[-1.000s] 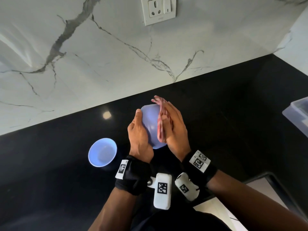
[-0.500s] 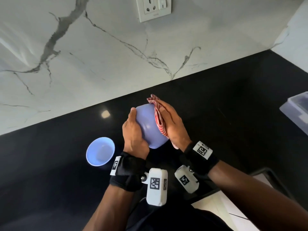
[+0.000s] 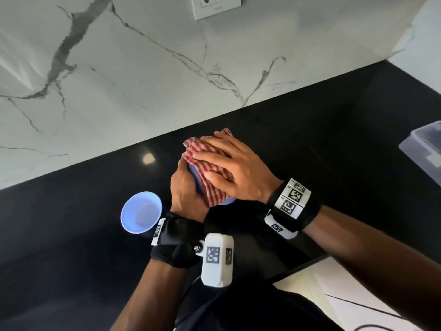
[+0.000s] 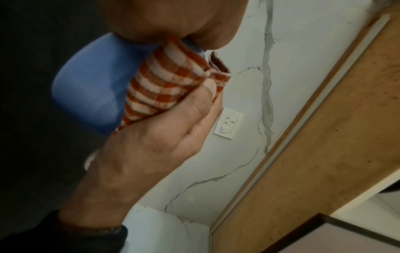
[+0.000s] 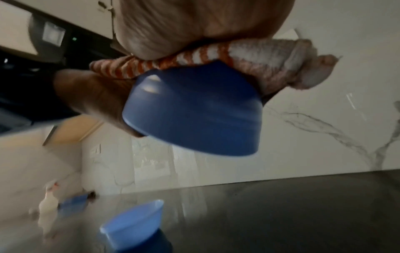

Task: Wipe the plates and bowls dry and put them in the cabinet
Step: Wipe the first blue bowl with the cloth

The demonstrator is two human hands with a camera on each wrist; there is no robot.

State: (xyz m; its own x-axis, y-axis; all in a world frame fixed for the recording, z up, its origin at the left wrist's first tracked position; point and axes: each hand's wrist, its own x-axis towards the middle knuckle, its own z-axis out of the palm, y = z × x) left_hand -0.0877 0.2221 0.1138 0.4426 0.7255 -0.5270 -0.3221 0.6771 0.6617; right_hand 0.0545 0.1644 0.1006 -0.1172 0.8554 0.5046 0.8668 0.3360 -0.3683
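I hold a blue bowl (image 3: 196, 175) just above the black counter, mouth down and tilted. My left hand (image 3: 185, 187) grips its left side, thumb up along the wall. My right hand (image 3: 229, 163) lies on top with fingers spread nearly straight, pressing a red-and-white checked cloth (image 3: 205, 151) onto the bowl's base. The cloth and hands hide most of the bowl in the head view. The right wrist view shows the bowl (image 5: 194, 116) under the cloth (image 5: 194, 54); the left wrist view shows the bowl (image 4: 90, 89) beside the cloth (image 4: 164, 85). A second blue bowl (image 3: 141, 212) stands upright on the counter, left of my left wrist.
The marble wall with a socket (image 3: 216, 5) runs behind the counter. A clear plastic container (image 3: 422, 149) sits at the right edge. A white spray bottle (image 5: 48, 200) and another blue dish (image 5: 73, 202) stand far off to the left. The counter's front edge (image 3: 310, 261) is near my right forearm.
My right hand with the cloth has slid from the bowl's right side onto its top. The bowl has tipped mouth down. My left hand keeps its grip.
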